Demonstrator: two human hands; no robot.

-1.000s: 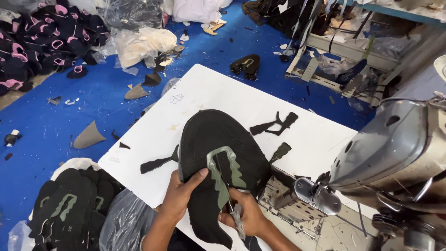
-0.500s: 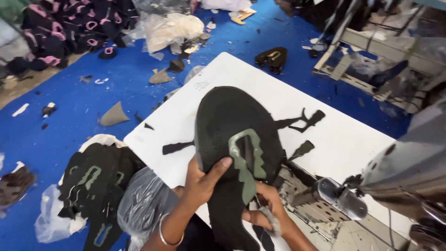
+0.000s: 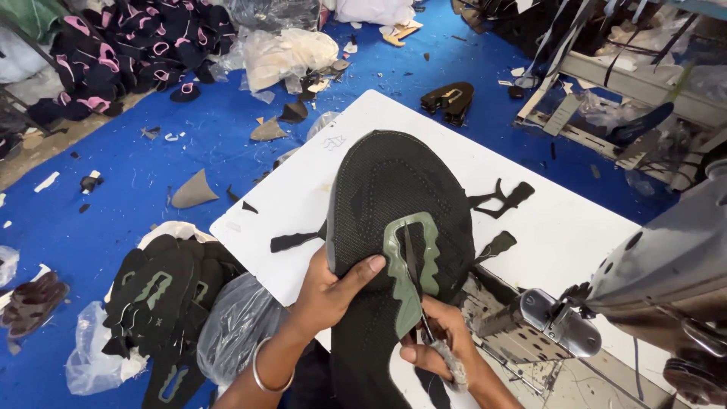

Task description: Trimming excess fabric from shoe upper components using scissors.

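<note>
Step in hand: trimming black shoe upper (image 3: 394, 189), lying on white table (image 3: 575, 227). Left hand (image 3: 329, 291) grasps upper edge, thumb on top. Right hand (image 3: 435, 341) clenched on scissors (image 3: 416, 284), blades inside green patch (image 3: 413, 265) opening. Next cut seems to need steady fabric, careful following of patch edge.

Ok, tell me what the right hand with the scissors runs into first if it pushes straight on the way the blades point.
Probably the top bar of the green trim: the right hand aims the scissors up its slot in the black shoe upper. Depth is unclear.
</note>
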